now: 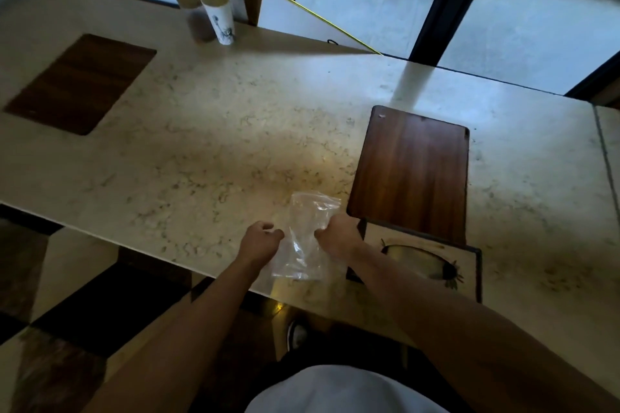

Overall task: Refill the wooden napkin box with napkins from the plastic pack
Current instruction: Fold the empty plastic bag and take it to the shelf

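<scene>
The person's right hand is closed in a fist on the edge of the clear plastic pack, which lies flat on the marble table near its front edge. The left hand sits just beside the pack with fingers curled, seemingly holding nothing (the film may brush its fingertips; that is hard to tell). The pack looks limp and empty, so the grip probably serves to flatten or clear it away. Just right of the hands stands the wooden napkin box, its slotted top facing up, partly behind the right forearm. Beyond it a dark wooden board lies flat, another far left, and two paper cups at the back. Dim room; glass doors show a pale terrace.
</scene>
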### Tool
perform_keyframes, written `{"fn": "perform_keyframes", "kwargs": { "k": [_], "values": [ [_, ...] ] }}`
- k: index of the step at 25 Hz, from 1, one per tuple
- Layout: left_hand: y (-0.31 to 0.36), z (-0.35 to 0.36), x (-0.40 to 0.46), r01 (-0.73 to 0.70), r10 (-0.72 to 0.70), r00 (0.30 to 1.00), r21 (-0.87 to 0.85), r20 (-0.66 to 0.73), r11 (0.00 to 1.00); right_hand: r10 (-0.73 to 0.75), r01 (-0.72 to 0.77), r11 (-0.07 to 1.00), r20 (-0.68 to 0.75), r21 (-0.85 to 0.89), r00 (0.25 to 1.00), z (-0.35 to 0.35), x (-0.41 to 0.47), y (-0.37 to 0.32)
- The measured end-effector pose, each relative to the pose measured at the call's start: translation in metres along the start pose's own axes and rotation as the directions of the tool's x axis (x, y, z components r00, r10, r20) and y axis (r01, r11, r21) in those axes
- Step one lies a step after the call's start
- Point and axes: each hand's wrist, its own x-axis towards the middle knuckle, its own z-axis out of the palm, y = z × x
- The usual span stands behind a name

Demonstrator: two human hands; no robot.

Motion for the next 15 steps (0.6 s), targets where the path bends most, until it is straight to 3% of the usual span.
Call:
{"fn": "perform_keyframes", "kwargs": {
  "k": [4,10,15],
  "values": [
    [-0.003,0.002,0.009,0.034,-0.034,0.999,0.011,-0.02,0.999,0.112,-0.113,0.984,0.012,0.138,0.994,0.012,0.004,0.005],
    [-0.009,0.001,0.009,0.189,-0.169,0.979,-0.193,0.115,0.963,0.134,-0.156,0.953,0.103,0.258,0.986,0.009,0.001,0.009],
    [-0.008,-0.006,0.003,0.234,-0.138,0.959,-0.417,0.248,0.878,0.096,-0.178,0.756,0.161,0.63,0.982,-0.006,-0.015,0.015]
  ]
}}
